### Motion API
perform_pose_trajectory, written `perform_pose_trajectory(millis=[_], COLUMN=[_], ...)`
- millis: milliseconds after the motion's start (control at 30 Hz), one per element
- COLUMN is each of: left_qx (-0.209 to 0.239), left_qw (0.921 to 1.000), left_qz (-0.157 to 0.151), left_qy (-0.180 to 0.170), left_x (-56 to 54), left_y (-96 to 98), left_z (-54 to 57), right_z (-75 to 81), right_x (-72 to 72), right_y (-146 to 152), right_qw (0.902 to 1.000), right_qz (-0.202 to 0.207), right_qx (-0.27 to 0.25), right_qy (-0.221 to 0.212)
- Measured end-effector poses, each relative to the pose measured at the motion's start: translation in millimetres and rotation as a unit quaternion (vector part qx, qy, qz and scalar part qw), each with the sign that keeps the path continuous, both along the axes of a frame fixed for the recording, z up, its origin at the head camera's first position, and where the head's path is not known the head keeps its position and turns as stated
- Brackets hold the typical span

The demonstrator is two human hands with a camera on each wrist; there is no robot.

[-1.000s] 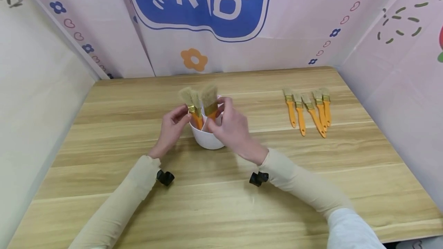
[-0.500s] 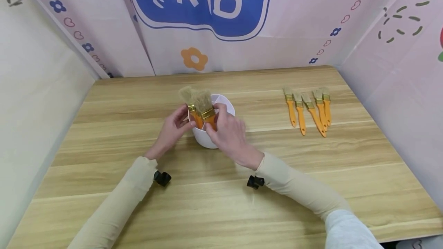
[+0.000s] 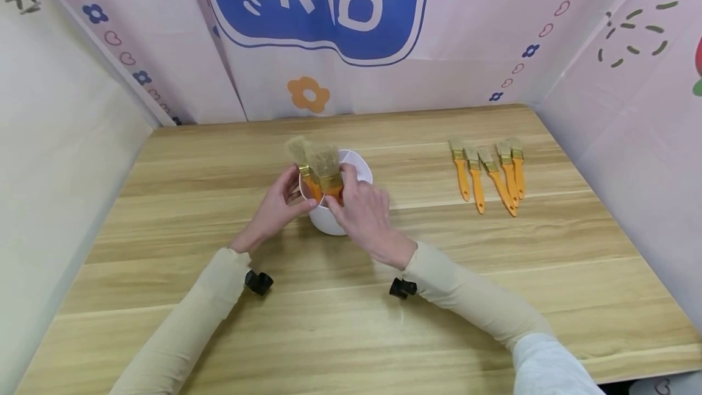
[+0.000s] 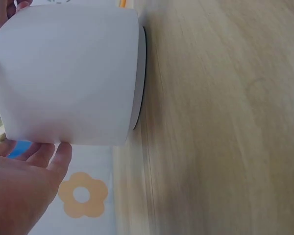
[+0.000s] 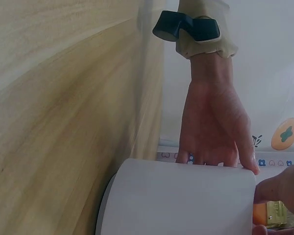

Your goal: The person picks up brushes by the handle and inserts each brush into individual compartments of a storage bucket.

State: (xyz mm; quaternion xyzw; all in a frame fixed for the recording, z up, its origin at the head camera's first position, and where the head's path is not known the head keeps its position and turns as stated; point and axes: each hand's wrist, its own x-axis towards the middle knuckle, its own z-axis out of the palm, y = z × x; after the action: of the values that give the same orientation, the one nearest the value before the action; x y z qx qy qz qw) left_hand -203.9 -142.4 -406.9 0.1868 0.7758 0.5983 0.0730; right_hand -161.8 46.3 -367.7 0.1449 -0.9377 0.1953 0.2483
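A white divided holder (image 3: 327, 222) stands upright on the wooden table, its compartment walls partly visible inside the rim. My left hand (image 3: 276, 208) holds it from the left, thumb along the near rim; the left wrist view shows those fingers (image 4: 62, 154) against its smooth side (image 4: 73, 73). One paintbrush (image 3: 297, 149) stands bristles up in the left part of the holder. Over the opening, my right hand (image 3: 364, 215) pinches another paintbrush (image 3: 325, 164) near its ferrule, bristles up and overlapping the first. Its lower handle is hidden by the hand and holder.
Several orange-handled paintbrushes (image 3: 493, 181) lie side by side on the right of the table (image 3: 439, 322), bristles toward the back. Printed cloth walls (image 3: 439, 87) enclose the back and both sides.
My right hand has moved slightly left and down with its paintbrush, which now overlaps the one in the holder. My left thumb has slid a little rightward along the rim.
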Motion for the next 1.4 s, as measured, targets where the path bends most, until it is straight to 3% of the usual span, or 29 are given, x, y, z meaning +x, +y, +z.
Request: perform_pose_trajectory(millis=[433, 600, 733, 867, 933, 1000, 1167, 1300, 1400], left_qx=[0.026, 0.028, 0.030, 0.034, 0.034, 0.033, 0.028, 0.024, 0.026], left_qw=[0.9995, 0.9994, 0.9991, 0.9986, 0.9985, 0.9985, 0.9986, 0.9985, 0.9986], left_qz=[-0.002, -0.005, -0.008, -0.012, -0.010, -0.007, -0.005, -0.008, -0.009], left_qy=[-0.019, -0.022, -0.029, -0.038, -0.041, -0.042, -0.045, -0.049, -0.046], left_x=[-3.2, -3.8, -5.1, -6.8, -6.9, -7.3, -6.9, -6.3, -6.1], left_y=[1.9, 3.8, 3.9, 2.9, 1.7, 0.4, -1.5, -0.2, 1.7], left_z=[-2.4, -2.0, -2.0, -1.6, -1.1, -0.5, -0.2, -2.0, -2.0], right_z=[3.6, 6.6, 9.9, 10.3, 8.8, 4.2, -22.6, -41.1, -50.6], right_x=[-0.8, 1.9, 0.2, -13.3, -27.6, -47.0, -94.8, -108.1, -113.7], right_y=[9.1, 18.0, 32.4, 61.0, 82.7, 110.1, 187.6, 221.9, 228.4], right_qw=[0.9999, 0.9995, 0.9974, 0.9874, 0.9791, 0.9725, 0.9557, 0.9433, 0.9424], right_qz=[0.001, 0.018, 0.055, 0.079, 0.053, -0.005, -0.140, -0.185, -0.191], right_qx=[0.016, 0.006, -0.034, -0.124, -0.170, -0.184, -0.119, -0.073, -0.038], right_qy=[-0.001, -0.024, -0.032, -0.057, -0.098, -0.142, -0.230, -0.266, -0.272])
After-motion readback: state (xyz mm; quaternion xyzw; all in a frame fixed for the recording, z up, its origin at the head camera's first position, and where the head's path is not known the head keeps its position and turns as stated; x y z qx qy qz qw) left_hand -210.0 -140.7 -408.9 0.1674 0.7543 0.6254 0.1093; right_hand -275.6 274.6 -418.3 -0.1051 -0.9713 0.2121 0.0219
